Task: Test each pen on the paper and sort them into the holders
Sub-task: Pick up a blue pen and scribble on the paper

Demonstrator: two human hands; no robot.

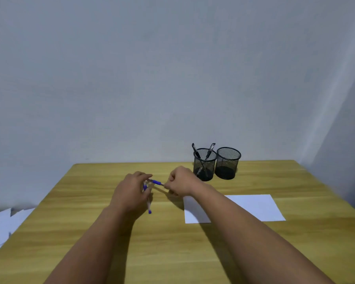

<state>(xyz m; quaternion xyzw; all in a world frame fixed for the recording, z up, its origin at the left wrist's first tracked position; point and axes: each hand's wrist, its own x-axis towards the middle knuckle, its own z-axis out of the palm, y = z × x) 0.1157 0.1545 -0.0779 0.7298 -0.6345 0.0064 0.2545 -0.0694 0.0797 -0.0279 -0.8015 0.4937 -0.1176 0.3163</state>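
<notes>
Wooden table (254, 253) against plain grey wall (152, 68); lighting seemingly dim.

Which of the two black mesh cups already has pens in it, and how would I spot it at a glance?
Look to the far edge of the wooden table, right of the middle, where two black mesh holders stand side by side. The one you want is the left holder, nearer the person's right hand. Two black pens lean out of its top, while the right holder shows no pens.
</notes>
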